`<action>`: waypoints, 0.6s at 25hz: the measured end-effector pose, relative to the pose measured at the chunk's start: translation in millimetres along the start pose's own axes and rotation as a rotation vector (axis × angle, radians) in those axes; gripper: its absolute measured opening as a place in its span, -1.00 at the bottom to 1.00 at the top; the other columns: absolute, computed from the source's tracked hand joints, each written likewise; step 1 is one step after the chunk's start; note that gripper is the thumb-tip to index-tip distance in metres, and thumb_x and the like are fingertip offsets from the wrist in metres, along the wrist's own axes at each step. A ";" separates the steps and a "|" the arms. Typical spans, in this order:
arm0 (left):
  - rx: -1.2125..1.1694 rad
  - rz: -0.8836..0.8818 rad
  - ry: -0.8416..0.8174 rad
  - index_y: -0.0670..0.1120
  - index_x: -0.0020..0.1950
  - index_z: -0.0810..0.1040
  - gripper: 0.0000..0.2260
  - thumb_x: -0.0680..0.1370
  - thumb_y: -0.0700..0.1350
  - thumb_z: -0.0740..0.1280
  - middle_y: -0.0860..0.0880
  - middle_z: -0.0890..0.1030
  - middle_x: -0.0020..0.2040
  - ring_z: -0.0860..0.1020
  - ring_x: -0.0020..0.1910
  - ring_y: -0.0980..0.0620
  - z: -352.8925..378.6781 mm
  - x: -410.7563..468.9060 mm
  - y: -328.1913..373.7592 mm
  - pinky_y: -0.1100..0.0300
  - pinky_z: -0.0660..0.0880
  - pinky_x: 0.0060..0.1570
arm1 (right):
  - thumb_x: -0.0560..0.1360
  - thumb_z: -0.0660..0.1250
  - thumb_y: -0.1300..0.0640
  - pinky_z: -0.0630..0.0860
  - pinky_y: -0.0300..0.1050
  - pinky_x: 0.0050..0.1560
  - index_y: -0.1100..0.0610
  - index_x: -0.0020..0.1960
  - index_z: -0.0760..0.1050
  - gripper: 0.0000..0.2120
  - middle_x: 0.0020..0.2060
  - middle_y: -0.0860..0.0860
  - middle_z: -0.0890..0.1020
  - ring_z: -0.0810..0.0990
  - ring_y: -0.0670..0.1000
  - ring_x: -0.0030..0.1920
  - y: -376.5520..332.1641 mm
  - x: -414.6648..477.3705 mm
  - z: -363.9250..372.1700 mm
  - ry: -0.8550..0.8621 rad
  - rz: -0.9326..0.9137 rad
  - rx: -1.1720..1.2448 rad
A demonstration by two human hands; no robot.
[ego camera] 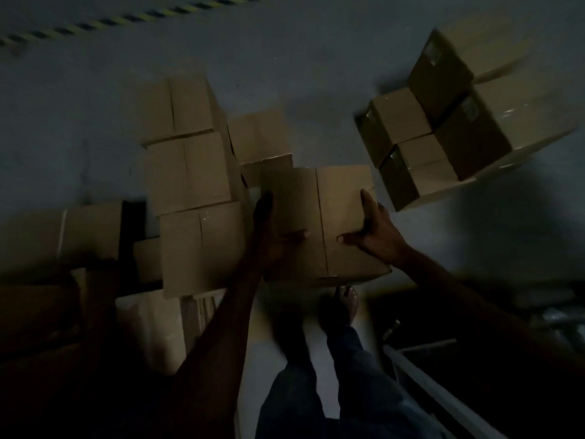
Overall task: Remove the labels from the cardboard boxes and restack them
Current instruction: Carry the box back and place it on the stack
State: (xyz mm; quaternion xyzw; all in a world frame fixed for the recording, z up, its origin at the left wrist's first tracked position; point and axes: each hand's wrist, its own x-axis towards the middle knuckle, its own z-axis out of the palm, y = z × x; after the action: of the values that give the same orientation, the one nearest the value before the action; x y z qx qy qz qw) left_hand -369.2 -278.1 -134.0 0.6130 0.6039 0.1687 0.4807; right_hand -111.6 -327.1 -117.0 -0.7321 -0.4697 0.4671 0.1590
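Well, both hands held one cardboard box (323, 213) at the middle of the view, its top seam running from 12 to 6 o'clock. The left hand (270, 236) gripped the box's 9 o'clock side. Its thumb lay across the top and its fingers (265, 201) were pressed together along the edge, pointing toward 12 o'clock. The right hand (378, 231) gripped the 3 o'clock side the same way, thumb flat on the top and fingers close together up the edge. A foot (343, 307) showed just under the box's near edge at 6 o'clock, with dark trousers (316, 394) below it.

At 9 to 10 o'clock stood the left pile (190, 172) of closed boxes, just beside the held one. At 2 o'clock, well apart, stood the right pile (443, 131). Its shaded sides carried pale, shiny patches, but the light was too dim to tell label from tape. All rested on a grey floor (316, 58), with a striped line (95, 23) crossing it at 11 o'clock.
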 end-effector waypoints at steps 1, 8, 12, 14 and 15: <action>0.019 -0.003 0.013 0.07 0.69 -0.07 0.12 0.37 0.14 0.62 0.01 -0.02 0.67 0.06 0.62 -0.05 4.7 14.8 -6.0 -0.05 0.17 0.55 | 0.35 0.65 -0.13 0.32 0.25 0.49 -0.11 0.70 -0.18 0.24 0.65 0.09 0.03 0.24 0.29 0.57 4.7 20.2 1.4 -0.011 -0.014 -0.011; 0.136 -0.079 0.109 0.07 0.68 -0.03 0.14 0.32 0.21 0.63 -0.11 0.05 0.66 0.10 0.61 -0.14 16.8 127.0 -37.4 -0.07 0.14 0.57 | 0.40 0.62 -0.08 0.37 0.29 0.48 -0.16 0.69 -0.13 0.15 0.65 0.10 0.00 0.24 0.32 0.55 14.0 150.5 11.0 -0.078 -0.025 -0.017; 0.087 -0.076 0.113 0.08 0.68 -0.08 0.19 0.29 0.17 0.66 -0.12 0.01 0.67 0.10 0.63 -0.12 -15.9 203.1 -29.4 -0.05 0.21 0.56 | 0.41 0.61 -0.11 0.41 0.23 0.44 -0.19 0.68 -0.13 0.14 0.66 0.09 0.02 0.29 0.30 0.53 -18.9 218.8 3.8 -0.019 -0.081 -0.061; 0.119 -0.049 0.116 0.05 0.68 -0.08 0.20 0.29 0.22 0.64 -0.14 -0.01 0.67 0.07 0.63 -0.15 -36.5 249.9 -25.8 -0.12 0.21 0.55 | 0.39 0.63 -0.12 0.41 0.21 0.44 -0.21 0.68 -0.14 0.17 0.66 0.09 0.02 0.30 0.29 0.53 -43.8 260.0 -3.1 0.001 -0.067 -0.065; 0.138 -0.029 0.120 0.02 0.68 -0.07 0.18 0.31 0.23 0.63 -0.14 0.00 0.66 0.06 0.63 -0.18 -45.2 270.0 -20.6 -0.14 0.20 0.55 | 0.38 0.64 -0.11 0.39 0.20 0.45 -0.21 0.68 -0.14 0.18 0.66 0.08 0.02 0.30 0.29 0.54 -56.3 279.4 -5.6 0.008 -0.070 -0.057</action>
State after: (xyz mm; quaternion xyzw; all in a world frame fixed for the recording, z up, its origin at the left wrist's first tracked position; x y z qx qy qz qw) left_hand -358.9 -21.0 -229.5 0.6245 0.6508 0.1562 0.4026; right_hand -103.1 -63.7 -225.7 -0.7214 -0.5074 0.4447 0.1562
